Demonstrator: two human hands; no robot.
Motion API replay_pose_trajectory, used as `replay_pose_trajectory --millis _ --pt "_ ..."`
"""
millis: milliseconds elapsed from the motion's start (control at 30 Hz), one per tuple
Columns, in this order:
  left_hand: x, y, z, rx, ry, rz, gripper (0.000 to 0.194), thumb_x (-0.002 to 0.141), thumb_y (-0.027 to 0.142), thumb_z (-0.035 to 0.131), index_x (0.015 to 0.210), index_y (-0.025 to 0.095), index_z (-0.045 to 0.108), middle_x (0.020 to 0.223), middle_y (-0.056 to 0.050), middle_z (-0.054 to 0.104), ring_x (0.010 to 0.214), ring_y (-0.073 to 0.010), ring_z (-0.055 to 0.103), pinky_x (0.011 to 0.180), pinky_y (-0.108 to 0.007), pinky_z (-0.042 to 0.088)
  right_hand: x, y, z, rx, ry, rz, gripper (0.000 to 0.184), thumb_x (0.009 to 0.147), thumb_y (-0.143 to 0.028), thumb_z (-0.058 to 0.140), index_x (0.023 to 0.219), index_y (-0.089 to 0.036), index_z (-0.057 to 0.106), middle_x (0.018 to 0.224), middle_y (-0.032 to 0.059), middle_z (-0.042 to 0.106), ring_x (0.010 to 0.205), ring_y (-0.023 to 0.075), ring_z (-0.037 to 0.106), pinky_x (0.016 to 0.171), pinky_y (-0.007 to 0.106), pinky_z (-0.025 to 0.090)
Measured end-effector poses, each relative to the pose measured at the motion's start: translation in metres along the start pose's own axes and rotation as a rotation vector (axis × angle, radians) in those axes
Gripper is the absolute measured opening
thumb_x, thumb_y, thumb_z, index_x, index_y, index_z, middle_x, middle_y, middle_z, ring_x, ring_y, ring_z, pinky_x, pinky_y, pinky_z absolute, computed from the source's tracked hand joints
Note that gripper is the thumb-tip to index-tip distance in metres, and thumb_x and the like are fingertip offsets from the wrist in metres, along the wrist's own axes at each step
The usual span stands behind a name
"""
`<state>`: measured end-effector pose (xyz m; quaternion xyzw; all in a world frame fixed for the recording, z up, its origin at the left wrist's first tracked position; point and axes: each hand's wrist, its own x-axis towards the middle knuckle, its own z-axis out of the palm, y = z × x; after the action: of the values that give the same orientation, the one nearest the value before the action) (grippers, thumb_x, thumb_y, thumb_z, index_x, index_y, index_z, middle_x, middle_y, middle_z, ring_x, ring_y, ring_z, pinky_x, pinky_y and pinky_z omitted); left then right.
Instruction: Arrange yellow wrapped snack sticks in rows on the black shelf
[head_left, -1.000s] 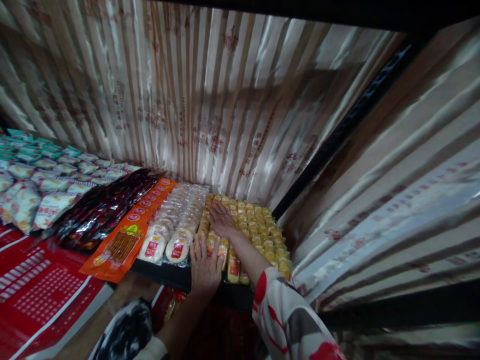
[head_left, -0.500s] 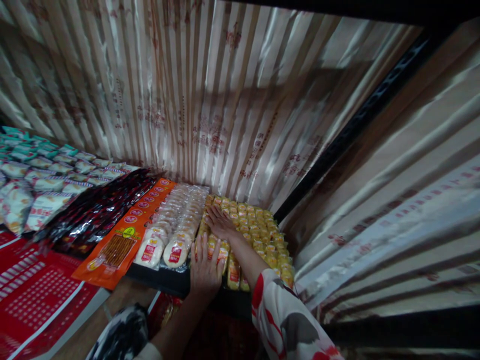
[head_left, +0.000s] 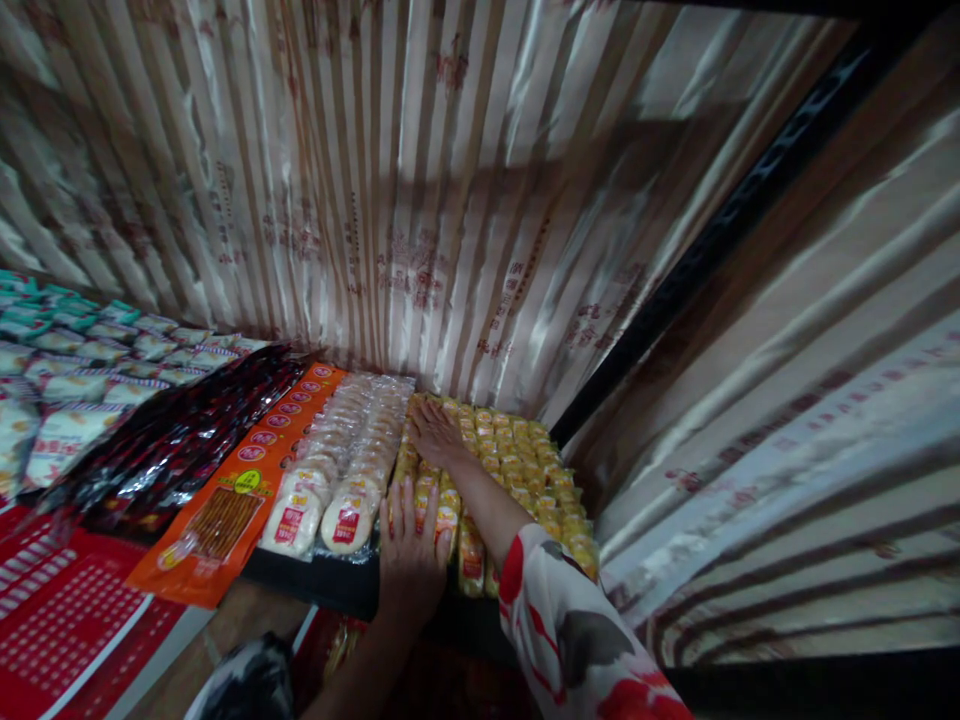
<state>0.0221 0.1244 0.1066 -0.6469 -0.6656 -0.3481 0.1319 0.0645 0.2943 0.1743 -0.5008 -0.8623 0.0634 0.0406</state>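
Observation:
My left hand (head_left: 411, 558) lies flat, fingers spread, on the near end of a row of small yellow snack packets (head_left: 517, 470) at the front edge of a dark shelf (head_left: 337, 585). Farther back, my right hand (head_left: 433, 430) rests palm down with fingers stretched out on the same yellow packets. Neither hand holds anything. Just left of both hands lie two rows of round white wrapped cakes (head_left: 352, 455) with red labels.
Left of the cakes are orange flat packs (head_left: 240, 490), dark red glossy packets (head_left: 172, 440), white and teal bags (head_left: 82, 350) and red boxes (head_left: 60, 620). Striped shiny curtain fabric (head_left: 420, 200) hangs behind, with more at the right (head_left: 787, 400). A black post (head_left: 705, 250) runs diagonally.
Both hands stay pressed on the yellow packets. The view has drifted slightly, and the right hand has slid a little toward the back left.

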Motion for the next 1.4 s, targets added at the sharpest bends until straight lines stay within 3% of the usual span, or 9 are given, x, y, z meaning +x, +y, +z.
replay_pose_trajectory --millis 367,567,767,900,1000,1200,1400 --pt "0.003 0.0 0.0 -0.006 -0.019 -0.018 0.051 0.083 0.037 0.047 0.132 0.022 0.043 0.142 -0.012 0.033 0.133 -0.0339 0.023 0.102 -0.054 0.029 0.007 0.003 0.011 0.032 -0.079 0.007 0.058 0.093 -0.042 0.012 0.139 -0.011 0.028 0.147 0.0084 0.022 0.137 0.0216 0.015 0.111 0.04 0.013" --pt "0.003 0.0 0.002 0.007 -0.034 -0.023 0.052 0.083 0.04 0.047 0.131 0.022 0.044 0.141 -0.014 0.035 0.132 -0.0336 0.027 0.101 -0.053 0.029 0.004 0.001 0.012 0.011 -0.03 -0.002 0.057 0.093 -0.04 0.014 0.139 -0.01 0.029 0.146 0.0094 0.025 0.136 0.0226 0.018 0.111 0.039 0.01" --pt "0.003 -0.001 0.001 0.049 -0.054 -0.014 0.054 0.083 0.042 0.047 0.133 0.022 0.042 0.144 -0.014 0.029 0.132 -0.0332 0.026 0.104 -0.052 0.026 0.013 0.001 0.004 -0.045 0.083 0.043 0.054 0.092 -0.042 0.017 0.139 -0.018 0.028 0.149 0.0063 0.019 0.137 0.0219 0.009 0.11 0.044 0.002" --pt "0.004 -0.001 -0.002 0.086 -0.082 -0.004 0.054 0.084 0.042 0.047 0.134 0.023 0.04 0.145 -0.013 0.027 0.132 -0.0321 0.025 0.104 -0.051 0.026 0.022 0.005 0.002 -0.032 -0.035 0.155 0.059 0.091 -0.046 0.013 0.142 -0.017 0.021 0.149 0.0062 0.017 0.137 0.0214 0.01 0.109 0.044 0.005" --pt "0.004 -0.001 -0.003 0.094 -0.103 -0.006 0.053 0.084 0.041 0.045 0.134 0.023 0.04 0.145 -0.013 0.027 0.132 -0.0314 0.026 0.104 -0.051 0.026 0.024 0.008 0.006 -0.045 -0.091 0.154 0.06 0.091 -0.045 0.009 0.142 -0.015 0.018 0.149 0.0065 0.016 0.137 0.0194 0.011 0.109 0.043 0.004" --pt "0.003 0.0 0.0 0.085 -0.115 -0.016 0.054 0.084 0.043 0.046 0.133 0.022 0.041 0.146 -0.012 0.026 0.133 -0.0324 0.023 0.104 -0.052 0.025 0.022 0.008 0.014 -0.042 -0.089 0.164 0.058 0.091 -0.041 0.007 0.143 -0.015 0.016 0.149 0.006 0.018 0.137 0.0171 0.009 0.109 0.04 0.002" --pt "0.003 0.0 0.0 0.067 -0.083 -0.008 0.053 0.084 0.042 0.045 0.133 0.022 0.042 0.145 -0.014 0.027 0.133 -0.0336 0.022 0.103 -0.052 0.026 0.022 0.008 0.004 -0.032 -0.021 0.147 0.058 0.091 -0.043 0.011 0.14 -0.015 0.026 0.148 0.0062 0.021 0.136 0.0192 0.012 0.109 0.04 0.002"
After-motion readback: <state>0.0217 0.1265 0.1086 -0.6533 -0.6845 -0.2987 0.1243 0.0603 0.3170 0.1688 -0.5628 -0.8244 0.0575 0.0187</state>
